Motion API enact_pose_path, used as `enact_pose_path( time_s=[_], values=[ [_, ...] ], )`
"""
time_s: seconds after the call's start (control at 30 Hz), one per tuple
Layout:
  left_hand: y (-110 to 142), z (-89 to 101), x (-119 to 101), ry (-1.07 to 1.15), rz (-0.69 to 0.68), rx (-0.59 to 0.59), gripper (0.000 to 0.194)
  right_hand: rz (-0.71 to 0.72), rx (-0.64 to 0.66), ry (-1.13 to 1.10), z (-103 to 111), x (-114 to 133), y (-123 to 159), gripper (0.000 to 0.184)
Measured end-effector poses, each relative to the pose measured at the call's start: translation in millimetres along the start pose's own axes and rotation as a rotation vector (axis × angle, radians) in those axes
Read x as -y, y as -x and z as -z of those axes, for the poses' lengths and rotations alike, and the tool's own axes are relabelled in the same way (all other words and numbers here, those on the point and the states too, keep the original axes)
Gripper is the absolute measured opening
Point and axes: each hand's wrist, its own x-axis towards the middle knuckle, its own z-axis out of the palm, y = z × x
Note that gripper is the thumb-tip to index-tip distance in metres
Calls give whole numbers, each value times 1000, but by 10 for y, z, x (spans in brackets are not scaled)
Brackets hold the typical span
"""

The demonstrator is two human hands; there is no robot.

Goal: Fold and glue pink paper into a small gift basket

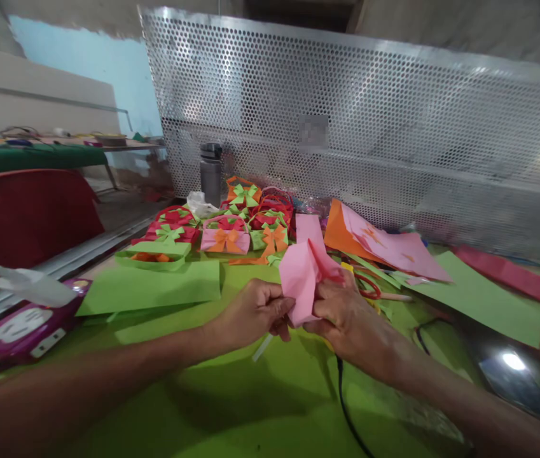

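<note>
Between my two hands, above the green tabletop, is a pink folded paper piece (298, 273), creased and partly opened out, with a pink strip rising behind it. My left hand (255, 312) pinches its lower left edge between thumb and fingers. On the other side my right hand (346, 312) grips the paper's right part, with some fingertips hidden in the folds. Below the hands show a thin whitish stick (263, 348) and a black cord (341, 381); what they join to is mostly hidden. Red-handled scissors (369, 286) lie just beyond my right hand.
Several small paper bags with bows (226, 236) stand at the back, near a grey bottle (211, 175). Green paper (155, 289) and a purple power strip (35, 327) lie left. Pink sheets (394, 245) and a dark phone (512, 369) lie right. A perforated metal panel (346, 95) rises behind.
</note>
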Motion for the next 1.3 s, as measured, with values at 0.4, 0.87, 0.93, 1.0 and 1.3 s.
enact_pose_path(
  time_s=[0.4, 0.87, 0.93, 1.0, 1.3],
  values=[
    [28, -47, -3, -125, -59, -75, 26, -52, -25, 24, -31, 43, 21, 19],
    [4, -26, 104, -234, -141, -177, 29, -73, -116, 3, -37, 78, 28, 26],
    [-9, -25, 128, -221, -130, -184, 30, -67, -121, -42, -49, 59, 20, 25],
    [-23, -25, 154, -221, -134, -182, 30, -63, -133, -82, -63, 31, 17, 27],
    [-26, -19, 160, -249, -132, -180, 30, -119, -192, -79, -104, 14, 21, 26]
  ],
)
